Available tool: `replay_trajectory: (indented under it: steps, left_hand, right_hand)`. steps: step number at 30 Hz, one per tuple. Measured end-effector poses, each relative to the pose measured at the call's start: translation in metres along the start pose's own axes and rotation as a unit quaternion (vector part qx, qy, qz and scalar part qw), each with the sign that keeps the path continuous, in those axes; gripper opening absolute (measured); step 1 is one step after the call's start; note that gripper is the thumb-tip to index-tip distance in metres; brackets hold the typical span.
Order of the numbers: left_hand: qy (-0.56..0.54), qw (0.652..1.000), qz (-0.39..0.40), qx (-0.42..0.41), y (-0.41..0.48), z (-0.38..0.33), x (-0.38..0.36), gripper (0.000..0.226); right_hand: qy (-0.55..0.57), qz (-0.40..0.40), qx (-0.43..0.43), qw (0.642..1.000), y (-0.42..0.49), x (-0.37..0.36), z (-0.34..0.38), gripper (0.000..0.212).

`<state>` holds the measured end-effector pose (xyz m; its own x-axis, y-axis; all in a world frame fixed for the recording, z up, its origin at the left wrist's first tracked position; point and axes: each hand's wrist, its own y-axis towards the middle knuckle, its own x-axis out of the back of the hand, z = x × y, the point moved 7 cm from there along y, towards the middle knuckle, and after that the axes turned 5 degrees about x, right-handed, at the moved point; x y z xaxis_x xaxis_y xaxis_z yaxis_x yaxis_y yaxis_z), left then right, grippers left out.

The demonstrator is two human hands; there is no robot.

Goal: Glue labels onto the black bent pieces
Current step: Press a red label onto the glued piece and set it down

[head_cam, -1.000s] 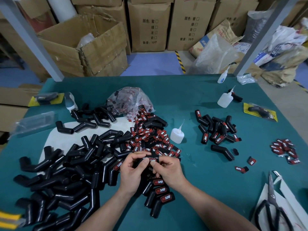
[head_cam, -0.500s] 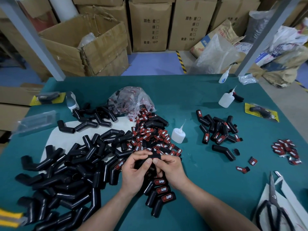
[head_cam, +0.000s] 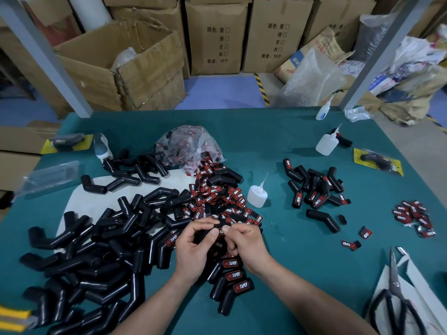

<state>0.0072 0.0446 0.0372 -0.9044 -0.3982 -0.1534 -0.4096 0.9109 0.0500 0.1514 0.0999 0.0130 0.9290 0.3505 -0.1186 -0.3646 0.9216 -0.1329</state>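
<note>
Left hand [head_cam: 193,247] and right hand [head_cam: 248,245] both pinch one smooth black bent piece [head_cam: 204,234], at the left hand's one o'clock, thumbs pressing its red label [head_cam: 220,231].

Glue bottle [head_cam: 257,196] right of labels [head_cam: 219,201]

A green-topped desk [head_cam: 278,131] stands before stacked cardboard boxes [head_cam: 216,37] along the top of the frame, with one open box [head_cam: 121,68] at upper left. Grey posts [head_cam: 46,56] rise at the desk's far corners. Blue floor [head_cam: 217,93] and heaped sacks [head_cam: 411,76] lie beyond.
</note>
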Motion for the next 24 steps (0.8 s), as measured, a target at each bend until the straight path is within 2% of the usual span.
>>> replay_trajectory:
  steps: [15, 24]
  left_hand:
    - [-0.032, 0.995, 0.001, 0.1, 0.005, 0.024, 0.001, 0.01]
    - [-0.03, 0.995, -0.008, 0.093, 0.005, 0.025, 0.002, 0.009]
  right_hand:
    - [-0.028, 0.0, 0.0, 1.0, -0.002, -0.003, 0.003, 0.049]
    - [-0.033, 0.004, 0.003, 0.999, -0.002, -0.002, 0.002, 0.05]
